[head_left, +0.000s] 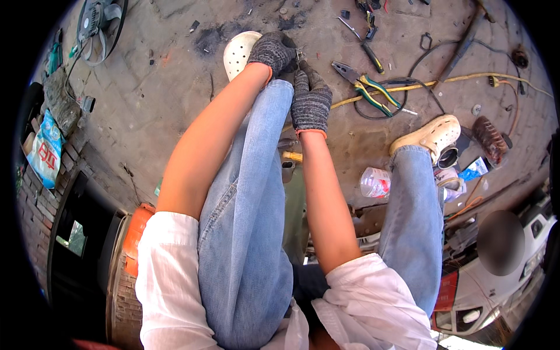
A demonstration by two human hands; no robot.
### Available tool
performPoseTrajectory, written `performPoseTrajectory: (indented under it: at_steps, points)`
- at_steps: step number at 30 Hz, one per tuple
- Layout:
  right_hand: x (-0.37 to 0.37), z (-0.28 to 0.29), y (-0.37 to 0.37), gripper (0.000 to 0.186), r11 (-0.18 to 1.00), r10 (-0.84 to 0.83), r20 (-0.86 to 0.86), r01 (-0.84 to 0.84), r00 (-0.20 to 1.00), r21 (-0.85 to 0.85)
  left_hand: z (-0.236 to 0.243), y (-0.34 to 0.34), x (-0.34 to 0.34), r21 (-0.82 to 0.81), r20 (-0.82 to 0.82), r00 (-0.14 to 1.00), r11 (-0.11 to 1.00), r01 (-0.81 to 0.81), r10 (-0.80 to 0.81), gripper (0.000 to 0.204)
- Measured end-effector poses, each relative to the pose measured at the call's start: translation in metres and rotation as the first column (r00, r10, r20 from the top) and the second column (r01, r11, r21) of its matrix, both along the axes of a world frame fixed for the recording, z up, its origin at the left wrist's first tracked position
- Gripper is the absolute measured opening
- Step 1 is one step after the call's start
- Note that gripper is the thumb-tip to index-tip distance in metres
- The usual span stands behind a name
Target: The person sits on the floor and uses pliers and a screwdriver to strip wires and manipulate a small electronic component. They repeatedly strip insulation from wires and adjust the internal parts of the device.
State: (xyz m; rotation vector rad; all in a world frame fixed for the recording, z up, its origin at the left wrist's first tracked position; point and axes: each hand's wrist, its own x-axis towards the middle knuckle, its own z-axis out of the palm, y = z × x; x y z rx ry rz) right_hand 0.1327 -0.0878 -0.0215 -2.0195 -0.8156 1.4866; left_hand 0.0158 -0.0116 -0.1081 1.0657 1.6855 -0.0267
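Observation:
My left hand (272, 53), in a grey knit glove with orange cuff, is closed just beside a cream perforated clog (234, 49), above my bent left knee. My right hand (310, 100), gloved alike, is closed just right of that knee, its fingertips meeting the left hand's around a small thin metallic piece (298, 55), too small to name. Yellow-and-green handled pliers (373, 90) lie open to the right of my hands. Beyond them lie a screwdriver-like tool (370, 55) and a yellow hose (466, 77).
A round fan-like appliance (96, 29) stands upper left, near a blue-and-white bag (46, 149). My right foot (426, 137) is beside a clear plastic container (375, 182), a blue tube (472, 169) and a brown object (489, 140). Cables cross the dirty paving; a white vehicle (478, 291) appears lower right.

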Motion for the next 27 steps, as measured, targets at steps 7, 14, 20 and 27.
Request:
performPoseTrajectory:
  at_steps: [7,14,20,27]
  points:
    - [0.028,0.007,-0.001,0.030,1.000,0.008,0.021,-0.008,1.000,-0.006,0.024,-0.010,0.010,0.234,0.000,0.999,0.971,0.050,-0.051,0.022]
    - [0.031,-0.003,0.004,0.031,0.984,0.174,0.200,-0.175,0.964,-0.016,0.021,-0.020,0.003,0.232,0.077,0.995,0.969,-0.080,0.064,0.027]
    - [0.028,0.000,0.005,0.031,0.986,0.163,0.235,-0.169,0.958,0.003,0.030,-0.010,0.014,0.139,0.009,0.999,0.989,-0.040,0.039,0.026]
    - [0.021,0.009,0.011,0.032,0.965,0.259,0.220,-0.241,0.941,-0.103,0.019,-0.012,0.010,0.201,-0.014,0.999,0.979,-0.042,0.046,0.023]
